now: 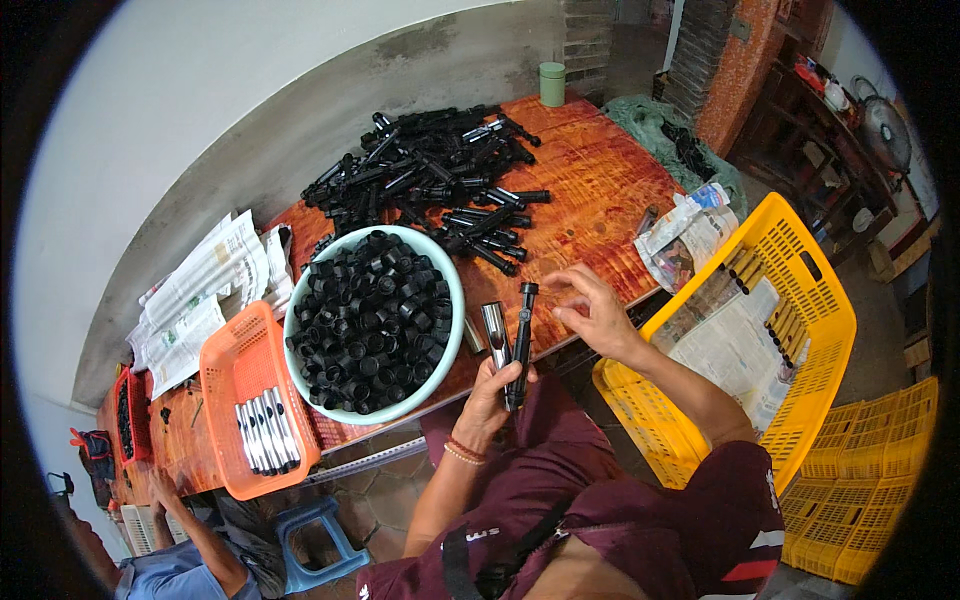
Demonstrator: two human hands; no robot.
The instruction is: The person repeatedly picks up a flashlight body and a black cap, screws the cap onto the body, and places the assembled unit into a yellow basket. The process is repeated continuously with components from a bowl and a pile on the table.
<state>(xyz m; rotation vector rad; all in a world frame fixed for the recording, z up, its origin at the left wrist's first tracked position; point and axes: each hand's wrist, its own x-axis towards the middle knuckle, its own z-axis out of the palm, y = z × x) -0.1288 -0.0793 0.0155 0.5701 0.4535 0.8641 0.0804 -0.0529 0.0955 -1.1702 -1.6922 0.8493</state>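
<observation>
- Two hands of the person show in the head view, above a reddish wooden table (600, 190).
- Left hand (492, 385), near the table's near edge, is closed around two slim pieces held upright: a black tube (522, 335) and a silver tube (495, 333) just beside it on the left.
- Right hand (597, 310) is to the right of the tubes, over the table edge, with fingers loosely curled; thumb and forefinger are close together, but I cannot tell if they pinch something.
- Left of the tubes stands a pale green bowl (452, 290) full of small black caps (370, 320).
- Farther on the table lies a heap of black tubes (430, 170), and at the far edge a small green cup (552, 84).
- Left of the bowl is an orange basket (235, 360) with silver tubes (265, 430) inside, and folded newspapers (205, 285) beyond it.
- Right of the person stands a yellow crate (800, 290), lined with paper.
- At the lower left, another person's arm (200, 540) rests near a blue stool (320, 535).
</observation>
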